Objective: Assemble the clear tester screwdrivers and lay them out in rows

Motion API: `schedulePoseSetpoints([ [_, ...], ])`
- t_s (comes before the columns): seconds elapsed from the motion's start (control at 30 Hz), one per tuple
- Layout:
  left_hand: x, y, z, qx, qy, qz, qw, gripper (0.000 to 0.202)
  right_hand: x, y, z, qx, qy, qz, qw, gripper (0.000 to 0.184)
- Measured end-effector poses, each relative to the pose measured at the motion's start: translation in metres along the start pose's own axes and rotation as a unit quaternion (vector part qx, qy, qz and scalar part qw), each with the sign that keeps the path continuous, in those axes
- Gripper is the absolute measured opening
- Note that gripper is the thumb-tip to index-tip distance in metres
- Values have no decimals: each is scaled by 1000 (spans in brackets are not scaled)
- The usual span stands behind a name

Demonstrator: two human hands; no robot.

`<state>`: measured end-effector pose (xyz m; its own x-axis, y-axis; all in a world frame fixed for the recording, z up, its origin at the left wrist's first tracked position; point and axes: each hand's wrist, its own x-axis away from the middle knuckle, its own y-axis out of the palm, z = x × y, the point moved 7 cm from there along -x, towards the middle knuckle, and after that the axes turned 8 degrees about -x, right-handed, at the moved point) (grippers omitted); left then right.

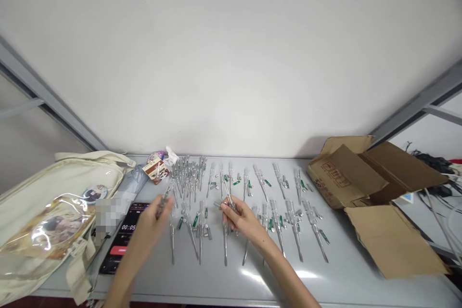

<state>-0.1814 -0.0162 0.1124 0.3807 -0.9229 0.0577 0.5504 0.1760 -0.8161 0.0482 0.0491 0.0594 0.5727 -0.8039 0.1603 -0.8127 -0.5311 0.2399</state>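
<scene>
Well left of the left hand lay a cream canvas tote bag (54,216) with a clear plastic window, and just beside that hand sat a phone (121,238) showing a timer. The left hand (151,224) was pinching a clear tester screwdriver (164,201) between thumb and fingers, tip pointing away from the wrist. Ahead of it, a dense cluster of similar testers (186,178) lay on the grey table (202,284). Between and around the hands were more testers, mixed with small green parts (195,221). The right hand (241,219) was pinching a second tester (229,199) — its fingers curled close around the shaft. Further right, loose rows of testers (292,221) ran towards an open cardboard box (346,175) — well clear of both hands.
</scene>
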Motion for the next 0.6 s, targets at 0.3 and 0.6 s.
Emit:
schedulePoseSetpoints([
  [0.3, 28, 117, 58, 442, -121, -149, 876, 48, 13, 22, -19, 144, -96, 46, 984, 30],
  [0.6, 12, 124, 64, 631, -195, -90, 745, 40, 26, 31, -34, 300, -179, 35, 936, 15],
])
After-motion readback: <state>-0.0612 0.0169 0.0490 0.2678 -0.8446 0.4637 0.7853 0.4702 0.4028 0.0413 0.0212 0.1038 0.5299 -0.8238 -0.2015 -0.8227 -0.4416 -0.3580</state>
